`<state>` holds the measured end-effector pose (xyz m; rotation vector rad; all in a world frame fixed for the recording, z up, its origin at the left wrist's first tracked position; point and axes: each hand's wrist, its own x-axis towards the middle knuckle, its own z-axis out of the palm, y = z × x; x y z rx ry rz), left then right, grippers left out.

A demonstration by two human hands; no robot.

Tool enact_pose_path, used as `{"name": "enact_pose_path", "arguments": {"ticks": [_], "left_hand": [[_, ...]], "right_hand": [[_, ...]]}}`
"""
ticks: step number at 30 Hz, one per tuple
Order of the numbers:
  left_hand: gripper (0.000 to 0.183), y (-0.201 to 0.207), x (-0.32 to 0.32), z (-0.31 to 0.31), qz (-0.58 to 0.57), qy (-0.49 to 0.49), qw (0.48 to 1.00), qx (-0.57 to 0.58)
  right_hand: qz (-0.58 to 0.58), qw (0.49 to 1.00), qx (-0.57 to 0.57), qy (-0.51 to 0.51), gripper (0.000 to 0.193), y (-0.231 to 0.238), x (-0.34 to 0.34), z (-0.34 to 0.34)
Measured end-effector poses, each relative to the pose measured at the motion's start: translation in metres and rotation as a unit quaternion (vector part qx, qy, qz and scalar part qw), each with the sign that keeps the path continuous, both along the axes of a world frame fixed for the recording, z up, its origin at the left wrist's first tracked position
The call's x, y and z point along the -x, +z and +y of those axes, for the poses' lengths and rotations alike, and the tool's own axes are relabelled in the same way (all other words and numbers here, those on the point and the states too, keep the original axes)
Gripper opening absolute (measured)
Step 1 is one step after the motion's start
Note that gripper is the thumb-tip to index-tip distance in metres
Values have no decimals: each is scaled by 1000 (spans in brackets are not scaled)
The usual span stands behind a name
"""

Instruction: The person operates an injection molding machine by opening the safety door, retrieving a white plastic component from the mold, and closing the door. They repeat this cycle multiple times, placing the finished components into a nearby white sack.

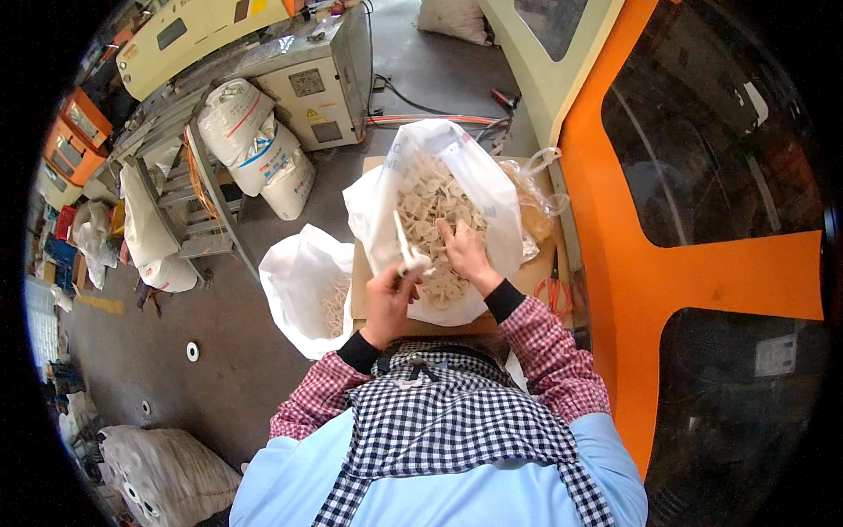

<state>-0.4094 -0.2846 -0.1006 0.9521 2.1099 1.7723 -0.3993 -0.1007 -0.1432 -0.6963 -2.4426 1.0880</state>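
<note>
In front of me stands a large white plastic bag (pixel 492 184), its mouth wide and its inside full of small off-white moulded plastic pieces (pixel 430 189). My left hand (pixel 389 303), slightly blurred, is at the bag's near left. Its fingers are closed on a white plastic sprue (pixel 404 237), a thin stick with a lumpier end by the fingertips. Over the pieces is my right hand (pixel 467 252), its fingers bent and close together. Whatever lies in its fingertips blends in with the pieces. A second white bag (pixel 294 277), to the left and lower, contains thin off-white scraps (pixel 335 303).
Orange-handled cutters (pixel 555 292) lie right of the bag, near a clear plastic bag (pixel 533 202). An orange machine (pixel 615 290) walls off the right side. A metal step ladder (pixel 198 198) and stacked white sacks (pixel 255 145) stand at the left; a bulky sack (pixel 167 470) lies lower left.
</note>
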Motion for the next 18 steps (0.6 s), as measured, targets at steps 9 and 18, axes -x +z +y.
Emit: {"name": "enact_pose_path", "arguments": {"ticks": [9, 18], "left_hand": [[32, -5, 8, -16, -320, -90, 943, 4], [5, -1, -11, -2, 111, 73, 991, 32]], "right_hand": [[210, 867, -239, 384, 17, 80, -58, -20], [-26, 795, 564, 221, 12, 47, -77, -37]]}}
